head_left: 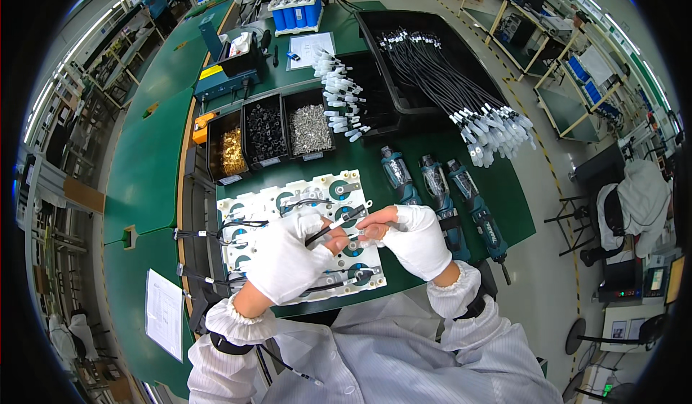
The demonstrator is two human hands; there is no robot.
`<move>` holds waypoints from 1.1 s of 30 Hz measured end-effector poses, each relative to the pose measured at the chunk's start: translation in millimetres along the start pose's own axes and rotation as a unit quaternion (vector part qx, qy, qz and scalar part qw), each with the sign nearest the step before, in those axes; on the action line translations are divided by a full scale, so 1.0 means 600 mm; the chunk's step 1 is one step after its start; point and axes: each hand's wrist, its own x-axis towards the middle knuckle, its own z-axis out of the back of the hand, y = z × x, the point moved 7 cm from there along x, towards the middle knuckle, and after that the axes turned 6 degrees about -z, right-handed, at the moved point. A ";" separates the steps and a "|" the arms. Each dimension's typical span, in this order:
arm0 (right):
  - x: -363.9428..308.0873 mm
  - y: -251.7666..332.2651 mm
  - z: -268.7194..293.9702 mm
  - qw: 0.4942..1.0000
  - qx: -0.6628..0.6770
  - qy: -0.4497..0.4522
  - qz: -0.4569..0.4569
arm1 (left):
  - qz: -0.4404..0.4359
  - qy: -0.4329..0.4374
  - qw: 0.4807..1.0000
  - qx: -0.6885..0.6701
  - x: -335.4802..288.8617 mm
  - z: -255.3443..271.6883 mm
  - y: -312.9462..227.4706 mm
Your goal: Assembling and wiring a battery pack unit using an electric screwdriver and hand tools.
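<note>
A white plastic frame (249, 188) with round openings and metal tabs lies on the green table before me. My left hand (288, 256), in a white fingerless glove, pinches a short black cable (335, 227) above the frame. The cable slants up to the right, toward a dark end piece. Close to it, my right hand (412, 240) has its thumb and fingertips pressed together; whatever they grip is too small to make out. Another black cable (328, 286) with a lug lies along the frame's near edge. The left hand covers part of the frame.
Three teal power screwdrivers (441, 195) lie on the right. Beyond the frame stand bins of brass pieces (233, 152), black pieces (264, 126) and silver hardware (310, 129). A black crate (447, 25) holds cables with white connectors. Across the table, a person's gloved hands are near a blue battery pack (297, 16).
</note>
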 end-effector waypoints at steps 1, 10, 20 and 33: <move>0.000 0.000 -0.003 1.000 0.007 0.009 -0.004 | 0.000 -0.001 1.000 0.000 0.000 0.001 0.002; 0.001 0.001 -0.020 0.993 0.053 0.056 -0.087 | -0.041 -0.031 0.998 0.027 0.003 0.004 0.004; -0.001 0.057 -0.012 0.974 -0.209 -0.014 0.080 | -0.028 -0.106 0.986 0.122 -0.002 0.032 -0.005; -0.026 0.081 -0.019 0.884 -0.311 -0.006 0.350 | -0.126 -0.093 0.981 0.112 -0.014 0.013 -0.018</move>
